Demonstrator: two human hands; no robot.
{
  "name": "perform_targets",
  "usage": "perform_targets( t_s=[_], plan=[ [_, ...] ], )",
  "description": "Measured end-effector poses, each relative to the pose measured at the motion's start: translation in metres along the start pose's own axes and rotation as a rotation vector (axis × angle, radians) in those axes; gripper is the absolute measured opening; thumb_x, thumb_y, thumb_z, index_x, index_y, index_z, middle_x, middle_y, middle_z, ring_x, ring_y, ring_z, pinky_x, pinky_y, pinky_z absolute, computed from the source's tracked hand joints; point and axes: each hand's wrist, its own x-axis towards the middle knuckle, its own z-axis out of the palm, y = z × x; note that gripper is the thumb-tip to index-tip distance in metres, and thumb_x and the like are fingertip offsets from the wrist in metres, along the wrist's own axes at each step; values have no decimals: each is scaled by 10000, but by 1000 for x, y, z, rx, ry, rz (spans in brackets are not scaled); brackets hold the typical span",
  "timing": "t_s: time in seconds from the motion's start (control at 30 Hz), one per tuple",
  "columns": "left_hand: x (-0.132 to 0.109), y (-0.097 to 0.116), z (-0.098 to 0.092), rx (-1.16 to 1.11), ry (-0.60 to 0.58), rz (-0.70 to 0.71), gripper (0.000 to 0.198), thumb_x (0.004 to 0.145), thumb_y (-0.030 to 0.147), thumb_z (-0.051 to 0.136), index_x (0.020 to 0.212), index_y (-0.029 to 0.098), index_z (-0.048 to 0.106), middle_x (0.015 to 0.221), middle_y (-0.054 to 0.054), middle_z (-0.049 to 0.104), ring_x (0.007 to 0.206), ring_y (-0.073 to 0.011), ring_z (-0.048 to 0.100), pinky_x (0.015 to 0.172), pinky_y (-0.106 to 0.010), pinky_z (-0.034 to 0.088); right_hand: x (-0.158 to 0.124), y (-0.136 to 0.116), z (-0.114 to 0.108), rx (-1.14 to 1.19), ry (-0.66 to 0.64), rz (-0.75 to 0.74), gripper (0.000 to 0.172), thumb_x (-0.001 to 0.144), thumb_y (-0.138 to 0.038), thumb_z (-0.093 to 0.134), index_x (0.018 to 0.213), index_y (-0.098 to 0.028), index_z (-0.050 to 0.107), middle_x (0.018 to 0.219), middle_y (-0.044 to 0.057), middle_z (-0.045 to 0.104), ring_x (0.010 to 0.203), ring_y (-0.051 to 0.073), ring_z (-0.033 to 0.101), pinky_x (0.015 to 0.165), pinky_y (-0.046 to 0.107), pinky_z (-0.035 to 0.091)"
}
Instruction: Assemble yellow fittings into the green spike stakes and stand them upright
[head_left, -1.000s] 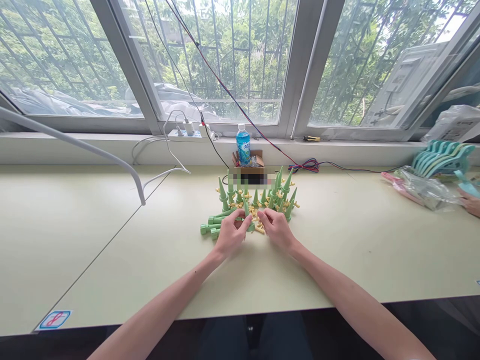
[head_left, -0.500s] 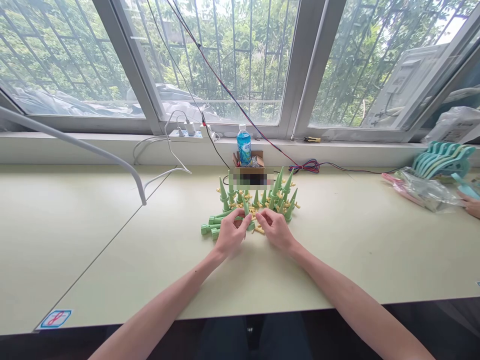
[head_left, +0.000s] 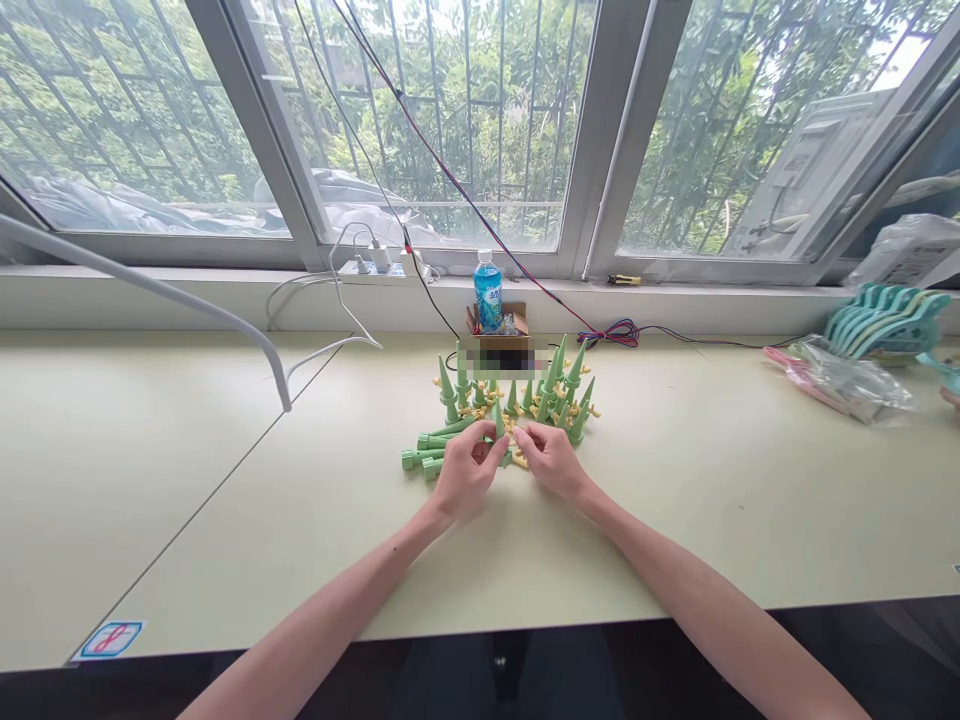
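My left hand is closed around a green plant-watering spike, its pointed tip standing up above the fingers. Close on the right, my right hand has thumb and forefinger pinched together. Yellow shows by those fingertips, but what they hold is too small and covered to make out. Several green spikes with small yellow valves stand upright behind both hands, among them a tall spike at the right. Beside my left hand lie several green tubes with wider ends. A yellow valve lies on the table between my hands.
Behind the spikes, a blue bottle stands in a small cardboard box. A white curved bar reaches in from the left. Coiled wires, a plastic bag and teal hangers are farther right. Another person's hand shows at the right edge.
The spike in my left hand has shifted slightly right and down, and stands more upright. My right hand has barely moved. The other person's hand at the right edge has drawn partly out of view.
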Motion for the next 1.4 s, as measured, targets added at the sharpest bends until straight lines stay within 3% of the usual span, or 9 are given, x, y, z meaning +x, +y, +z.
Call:
perform_targets(
  t_s=[0.3, 0.8, 1.07, 1.2, 1.4],
  plan=[
    [2, -1, 1, 16, 16, 24, 230, 877, 415, 574, 861, 186, 558, 732, 2, 578, 429, -67, 422, 423, -215, 354, -1, -6, -1, 154, -65, 77, 395, 916, -530, 491, 689, -208, 466, 530, -47, 479, 419, 104, 430, 431, 242, 371],
    [0, -6, 2, 182, 14, 226, 150, 895, 346, 579, 920, 204, 624, 887, -22, 561, 587, -88, 503, 497, -203, 436, -1, -1, 0, 328, -106, 150, 351, 898, -464, 537, 683, -204, 440, 500, -79, 410, 365, 83, 419, 379, 220, 336],
    [2, 1, 0, 43, 44, 93, 271, 866, 388, 609, 1056, 197, 585, 1012, -60, 589, 739, -140, 634, 482, -196, 498, -1, -4, -3, 277, 53, 116, 355, 927, -463, 507, 690, -207, 441, 494, -70, 423, 388, 90, 416, 405, 224, 361],
    [4, 0, -1, -96, 66, -19, 312, 898, 475, 545, 850, 168, 577, 768, -17, 575, 582, -114, 576, 419, -191, 455, -2, -6, -3, 202, 125, 67, 346, 944, -453, 490, 705, -206, 447, 537, -61, 412, 423, 91, 422, 419, 220, 344],
    [5, 2, -1, -212, -85, -228, 592, 907, 599, 452, 573, 126, 576, 487, -4, 505, 349, -77, 444, 340, -200, 328, -5, -10, -3, 88, 133, -65, 321, 959, -413, 478, 719, -200, 464, 562, -49, 412, 468, 96, 398, 450, 228, 314]
  ],
)
